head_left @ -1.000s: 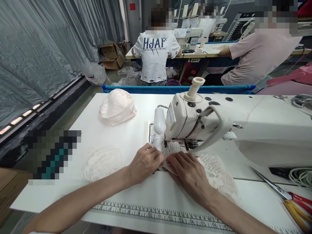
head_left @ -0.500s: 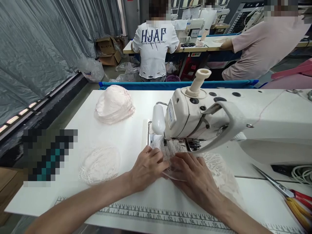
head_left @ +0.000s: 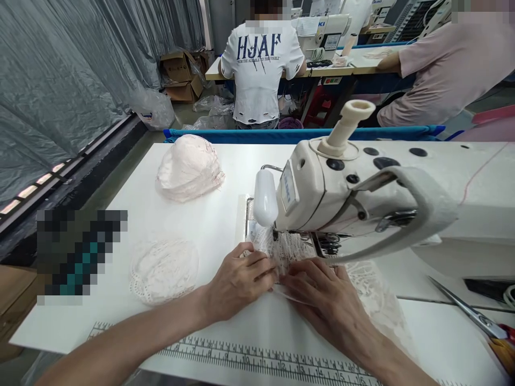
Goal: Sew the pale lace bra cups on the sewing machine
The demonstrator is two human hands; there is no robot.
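Sheer white lace fabric (head_left: pixel 374 292) lies beneath the head of a white sewing machine (head_left: pixel 306 185) and spreads right, partly under my right forearm. My left hand (head_left: pixel 243 281) is closed on the fabric's near left side, just in front of the needle area, fingers curled. Close beside it, my right hand (head_left: pixel 328 292) pinches the same fabric between thumb and fingers. The gathered lace between both hands runs toward the presser foot, which the machine head mostly hides. A flat round lace piece (head_left: pixel 164 271) rests left of my left hand.
A pale pink, cup-shaped fabric piece (head_left: pixel 189 169) sits at the table's back left. Scissors (head_left: pixel 475 313) lie at the right. A printed ruler (head_left: pixel 245 356) runs along the front edge. Beyond the blue bar (head_left: pixel 281 136), two people sit near another sewing machine (head_left: pixel 328 37).
The view has shifted slightly, so the machine and scissors appear farther right. Both hands stay on the lace; their fingers have shifted a little, the left hand's more curled.
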